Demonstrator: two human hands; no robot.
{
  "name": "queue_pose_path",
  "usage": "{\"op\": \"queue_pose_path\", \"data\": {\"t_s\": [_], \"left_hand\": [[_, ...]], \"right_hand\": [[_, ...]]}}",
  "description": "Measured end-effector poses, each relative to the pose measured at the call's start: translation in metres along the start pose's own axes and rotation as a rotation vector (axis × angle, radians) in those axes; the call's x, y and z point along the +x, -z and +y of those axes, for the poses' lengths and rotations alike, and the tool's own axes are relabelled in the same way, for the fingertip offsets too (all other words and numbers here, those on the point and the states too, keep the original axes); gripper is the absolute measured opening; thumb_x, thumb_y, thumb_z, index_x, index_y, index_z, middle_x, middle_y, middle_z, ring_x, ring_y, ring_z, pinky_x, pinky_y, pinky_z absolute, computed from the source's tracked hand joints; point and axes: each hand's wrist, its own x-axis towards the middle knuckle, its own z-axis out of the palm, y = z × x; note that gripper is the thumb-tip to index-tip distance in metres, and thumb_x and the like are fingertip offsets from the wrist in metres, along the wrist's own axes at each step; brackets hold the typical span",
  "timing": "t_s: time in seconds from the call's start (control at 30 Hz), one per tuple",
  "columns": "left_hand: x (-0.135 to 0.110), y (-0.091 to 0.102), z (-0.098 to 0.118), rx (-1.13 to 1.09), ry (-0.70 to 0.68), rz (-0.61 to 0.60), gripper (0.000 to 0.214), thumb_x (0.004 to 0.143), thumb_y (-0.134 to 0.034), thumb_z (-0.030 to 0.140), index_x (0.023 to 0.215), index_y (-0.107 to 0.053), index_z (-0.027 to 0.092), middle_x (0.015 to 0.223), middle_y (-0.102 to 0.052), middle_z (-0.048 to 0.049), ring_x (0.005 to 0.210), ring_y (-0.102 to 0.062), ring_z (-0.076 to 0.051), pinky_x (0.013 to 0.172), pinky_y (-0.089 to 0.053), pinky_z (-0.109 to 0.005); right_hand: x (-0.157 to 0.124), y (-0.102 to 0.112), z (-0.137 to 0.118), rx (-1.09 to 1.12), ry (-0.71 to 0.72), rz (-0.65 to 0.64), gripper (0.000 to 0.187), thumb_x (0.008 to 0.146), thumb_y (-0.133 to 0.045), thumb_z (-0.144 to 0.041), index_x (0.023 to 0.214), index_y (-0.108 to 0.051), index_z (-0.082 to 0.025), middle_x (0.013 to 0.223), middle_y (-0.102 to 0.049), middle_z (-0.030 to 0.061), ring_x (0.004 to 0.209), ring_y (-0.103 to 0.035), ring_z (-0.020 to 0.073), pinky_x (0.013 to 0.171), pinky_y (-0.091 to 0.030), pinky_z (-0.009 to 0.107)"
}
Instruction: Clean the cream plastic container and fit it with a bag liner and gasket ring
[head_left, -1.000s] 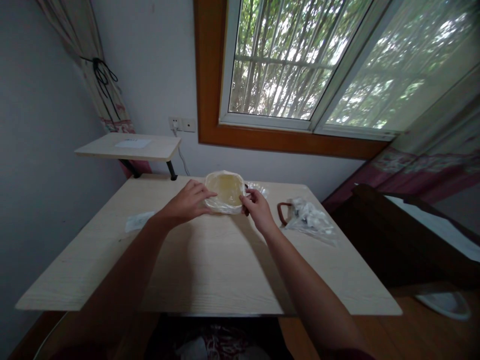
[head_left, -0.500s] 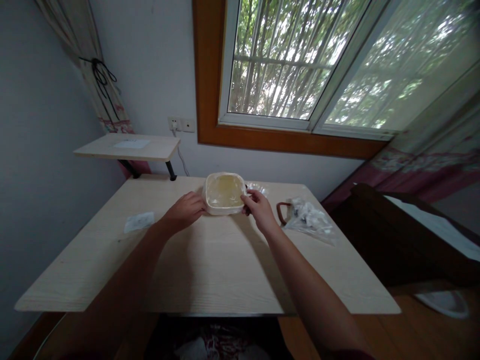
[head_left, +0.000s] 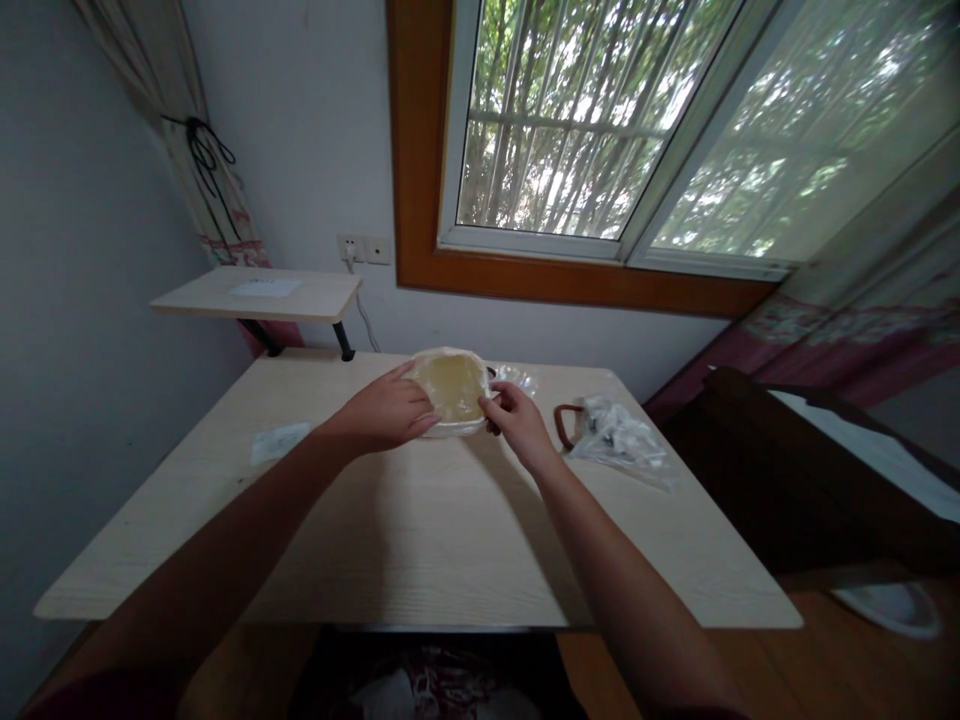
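The container is low, w/ rounded corners, pale cream outside and yellowish inside. Thin clear film seems to cover its rim, which looks wrinkled and uneven. It is tilted, w/ its opening toward the viewer, above the far-middle part of the table, btw. both hands. The left hand is half closed on the left rim, w/ thumb at the near edge. The right hand pinches the right edge btw. thumb and fingers.

Left rim is mostly hidden under the left fingers. A small dark piece by the right hand is unclear, maybe a handle. Cannot tell if the container's bottom touches the table. Contents of the clear bag at right, next to a brown loop, are hard to read.

Compared w/ 0.5 s ago: the left hand was lower, at the container's outer side; now it is over the rim, and this rim looks less smooth. Right hand is approx. in the same place.
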Motion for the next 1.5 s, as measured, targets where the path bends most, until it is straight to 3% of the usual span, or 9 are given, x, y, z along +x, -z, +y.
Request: {"op": "queue_pose_path", "data": {"t_s": [0.13,0.3,0.43,0.57,0.8,0.97,1.1,1.23,1.5], "left_hand": [[0.01,-0.007,0.001,0.043,0.09,-0.053,0.044,0.098,-0.049,0.043,0.07,-0.075,0.022,0.064,-0.069,-0.0028,0.086,-0.067,-0.021,0.126,-0.014,-0.052],[0.009,-0.027,0.005,-0.044,0.2,0.004,0.047,0.092,-0.054,0.049,0.056,-0.068,0.024,0.047,-0.056,-0.0032,0.087,-0.066,-0.027,0.123,-0.003,-0.063],[0.013,-0.034,0.008,0.044,0.261,-0.095,0.048,0.094,-0.052,0.053,0.061,-0.068,0.021,0.056,-0.06,-0.008,0.094,-0.066,-0.032,0.12,-0.014,-0.067],[0.018,-0.019,0.011,0.116,0.243,-0.151,0.047,0.099,-0.047,0.051,0.075,-0.074,0.02,0.07,-0.068,-0.0094,0.093,-0.067,-0.032,0.115,-0.021,-0.069],[0.0,0.007,-0.004,0.06,0.051,0.183,0.031,0.097,-0.052,0.03,0.122,-0.071,0.027,0.123,-0.071,-0.0062,0.125,-0.055,-0.025,0.125,-0.022,-0.056],[-0.001,-0.013,-0.017,-0.061,0.314,0.355,0.052,0.095,-0.055,0.033,0.146,-0.052,0.023,0.155,-0.046,-0.0118,0.144,-0.041,-0.029,0.121,-0.033,-0.052],[0.006,-0.026,-0.019,-0.298,0.564,0.336,0.044,0.094,-0.055,0.033,0.136,-0.062,0.019,0.138,-0.064,-0.0107,0.128,-0.059,-0.026,0.113,-0.045,-0.045],[0.01,-0.027,-0.017,-0.443,0.691,0.323,0.036,0.086,-0.054,0.02,0.115,-0.075,0.021,0.113,-0.078,-0.0054,0.103,-0.072,-0.024,0.097,-0.055,-0.039],[0.017,-0.038,-0.014,-0.554,0.655,0.365,0.041,0.083,-0.051,0.014,0.114,-0.076,0.023,0.114,-0.077,-0.0038,0.108,-0.071,-0.023,0.1,-0.054,-0.04]], "right_hand": [[-0.001,0.002,0.0,-0.076,0.026,0.006,0.038,0.081,-0.067,-0.046,0.107,-0.058,-0.021,0.066,-0.061,-0.0058,0.051,-0.059,0.0129,0.05,-0.046,0.024],[-0.006,0.002,-0.009,-0.148,0.042,-0.01,0.03,0.081,-0.065,-0.04,0.105,-0.059,-0.021,0.065,-0.061,-0.0061,0.049,-0.056,0.012,0.052,-0.044,0.024],[-0.011,0.001,-0.019,-0.181,0.038,-0.015,0.028,0.081,-0.064,-0.037,0.104,-0.06,-0.021,0.064,-0.062,-0.0055,0.05,-0.055,0.0122,0.054,-0.044,0.025],[-0.01,0.001,-0.021,-0.199,0.029,-0.009,0.028,0.082,-0.064,-0.038,0.104,-0.06,-0.021,0.066,-0.064,-0.0044,0.051,-0.056,0.0127,0.054,-0.044,0.025],[-0.007,0.004,-0.011,-0.184,0.011,-0.017,0.033,0.086,-0.062,-0.044,0.108,-0.062,-0.02,0.067,-0.065,-0.0028,0.051,-0.059,0.0132,0.054,-0.046,0.025],[-0.008,0.004,-0.004,-0.153,0.05,-0.03,0.033,0.087,-0.062,-0.045,0.109,-0.062,-0.02,0.068,-0.063,-0.0036,0.052,-0.058,0.0132,0.056,-0.046,0.026],[-0.01,0.007,-0.003,-0.184,0.129,-0.076,0.029,0.087,-0.06,-0.04,0.109,-0.061,-0.021,0.07,-0.061,-0.0038,0.06,-0.059,0.0142,0.062,-0.047,0.026],[-0.014,0.009,-0.008,-0.315,0.165,-0.061,0.028,0.084,-0.062,-0.034,0.108,-0.059,-0.021,0.074,-0.06,-0.0034,0.065,-0.058,0.015,0.064,-0.044,0.027],[-0.028,0.0,-0.02,-0.649,0.074,-0.061,0.037,0.074,-0.066,-0.027,0.108,-0.052,-0.023,0.077,-0.063,-0.0001,0.064,-0.056,0.0171,0.058,-0.033,0.025]]}}
